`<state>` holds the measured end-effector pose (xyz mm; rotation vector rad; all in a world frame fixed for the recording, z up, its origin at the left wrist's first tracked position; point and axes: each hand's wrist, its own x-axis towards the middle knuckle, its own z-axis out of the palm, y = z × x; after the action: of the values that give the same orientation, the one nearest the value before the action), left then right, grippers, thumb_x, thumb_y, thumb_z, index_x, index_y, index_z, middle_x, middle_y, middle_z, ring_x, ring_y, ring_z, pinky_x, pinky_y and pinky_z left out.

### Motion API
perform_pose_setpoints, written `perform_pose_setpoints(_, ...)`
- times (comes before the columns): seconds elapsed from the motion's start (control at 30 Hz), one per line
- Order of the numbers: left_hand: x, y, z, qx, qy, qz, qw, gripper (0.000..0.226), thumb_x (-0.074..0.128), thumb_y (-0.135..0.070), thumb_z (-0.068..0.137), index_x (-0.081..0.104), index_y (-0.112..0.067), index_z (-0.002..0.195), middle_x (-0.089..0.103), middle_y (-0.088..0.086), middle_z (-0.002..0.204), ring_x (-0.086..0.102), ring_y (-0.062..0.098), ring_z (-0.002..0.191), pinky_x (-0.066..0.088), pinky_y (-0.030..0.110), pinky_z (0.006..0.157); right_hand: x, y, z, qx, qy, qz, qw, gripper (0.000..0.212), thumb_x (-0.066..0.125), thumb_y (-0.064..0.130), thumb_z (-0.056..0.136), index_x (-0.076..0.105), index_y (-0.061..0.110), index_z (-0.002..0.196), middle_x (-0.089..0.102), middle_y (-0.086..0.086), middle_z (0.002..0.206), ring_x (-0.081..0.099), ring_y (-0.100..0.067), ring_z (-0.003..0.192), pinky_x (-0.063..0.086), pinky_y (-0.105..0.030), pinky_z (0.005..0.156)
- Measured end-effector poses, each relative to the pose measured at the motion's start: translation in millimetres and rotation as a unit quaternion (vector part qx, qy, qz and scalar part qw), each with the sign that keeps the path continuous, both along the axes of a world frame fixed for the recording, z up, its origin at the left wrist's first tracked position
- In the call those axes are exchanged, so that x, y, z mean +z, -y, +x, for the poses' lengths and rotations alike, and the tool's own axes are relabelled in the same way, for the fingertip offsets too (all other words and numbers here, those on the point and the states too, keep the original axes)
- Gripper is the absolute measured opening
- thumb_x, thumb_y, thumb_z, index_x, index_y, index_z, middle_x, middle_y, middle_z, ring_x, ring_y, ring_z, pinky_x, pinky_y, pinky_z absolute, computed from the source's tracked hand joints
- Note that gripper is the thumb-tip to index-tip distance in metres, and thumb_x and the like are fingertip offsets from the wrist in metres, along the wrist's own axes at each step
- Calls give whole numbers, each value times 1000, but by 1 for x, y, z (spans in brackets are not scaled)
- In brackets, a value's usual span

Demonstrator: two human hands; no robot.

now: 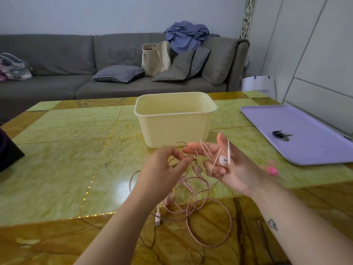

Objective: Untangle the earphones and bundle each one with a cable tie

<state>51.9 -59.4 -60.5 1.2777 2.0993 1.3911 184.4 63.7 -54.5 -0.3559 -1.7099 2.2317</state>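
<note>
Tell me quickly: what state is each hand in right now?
Left hand: closed, pinching the pink cable.
Right hand: palm up, lower fingers curled on the cable, white earbud in it.

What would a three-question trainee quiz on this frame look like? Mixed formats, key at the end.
1. True or false: the pink cable tie is already wrapped round a bundle.
2. Multiple choice: the white earbud is A) in the cream bin, B) in the right hand, C) flat on the sofa.
3. Fill in: the keys lie on the ___.

Key:
1. False; it lies loose on the table.
2. B.
3. Purple tray.
</note>
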Motion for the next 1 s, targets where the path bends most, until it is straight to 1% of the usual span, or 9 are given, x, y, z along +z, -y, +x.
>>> perform_pose_setpoints(0.13, 0, 0, 1, -30, -77, -24, 996, 20, 64, -35, 86, 58, -25, 70, 52, -26, 52, 42, -4, 44, 30, 13, 46, 1, 1, 1, 23, -7, -18, 1000, 95, 73, 76, 49, 64, 10, 116, 64, -3, 124, 31, -1, 43, 8, -35, 64)
perform_pose_setpoints(0.27, -4, -2, -2, -37, -124, -50, 990, 7, 64, -32, 87, 71, -30, 89, 63, -18, 79, 49, -7, 56, 36, 12, 55, 5, 1, 2, 47, -10, -10, 999, 92, 70, 76, 54, 64, 11, 118, 60, -6, 131, 24, -3, 45, 11, -25, 56)
perform_pose_setpoints(0.37, -1, -1, -1, -37, -110, -54, 992, 9, 63, -29, 88, 71, -27, 91, 56, -25, 57, 46, -11, 48, 34, 9, 50, 7, 1, 3, 53, -8, -4, 999, 89, 69, 77, 54, 67, 12, 116, 60, -6, 130, 23, -3, 46, 11, -25, 56)
perform_pose_setpoints(0.43, 1, 1, 1, -43, -101, -59, 992, 8, 61, -31, 89, 68, -29, 87, 48, -25, 43, 41, 0, 38, 30, 12, 43, 7, 1, 4, 55, -8, -2, 998, 86, 68, 77, 55, 69, 13, 111, 62, -8, 127, 23, -3, 46, 10, -27, 57)
perform_pose_setpoints(0.5, 4, 3, 4, -52, -98, -58, 992, 10, 60, -31, 90, 65, -30, 82, 47, -27, 42, 38, 5, 36, 28, 14, 40, 7, 1, 3, 61, -10, -4, 998, 83, 68, 77, 56, 71, 11, 105, 66, -11, 118, 24, -4, 45, 11, -26, 56)
perform_pose_setpoints(0.63, 7, 3, 10, -81, -98, -56, 990, 11, 57, -26, 91, 63, -23, 82, 47, -33, 48, 43, -5, 44, 31, 12, 46, 9, 3, 2, 77, -2, -5, 997, 75, 69, 77, 54, 74, 11, 90, 71, -11, 95, 24, -2, 41, 13, -22, 52)
perform_pose_setpoints(0.8, 5, 2, 13, -95, -77, -91, 988, 17, 58, -29, 89, 59, -28, 72, 49, -28, 45, 44, -2, 42, 32, 11, 45, 15, -3, 5, 56, -35, -21, 998, 75, 70, 75, 55, 73, 8, 88, 70, -12, 94, 20, -7, 42, 10, -29, 55)
perform_pose_setpoints(0.87, 7, 2, 7, -88, -47, -96, 990, 16, 59, -30, 89, 62, -28, 73, 55, -27, 53, 46, -3, 45, 34, 9, 47, 15, -9, 7, 14, -55, -27, 998, 71, 72, 74, 52, 75, 10, 83, 70, -11, 87, 19, -8, 42, 11, -29, 55)
perform_pose_setpoints(1.0, 12, 5, -10, -91, 42, -97, 990, 14, 63, -32, 85, 69, -27, 73, 70, -14, 85, 59, -7, 71, 40, 9, 65, 10, -11, 4, -43, -93, -15, 995, 63, 74, 71, 52, 74, 12, 75, 67, -9, 76, 26, -5, 38, 22, -19, 44)
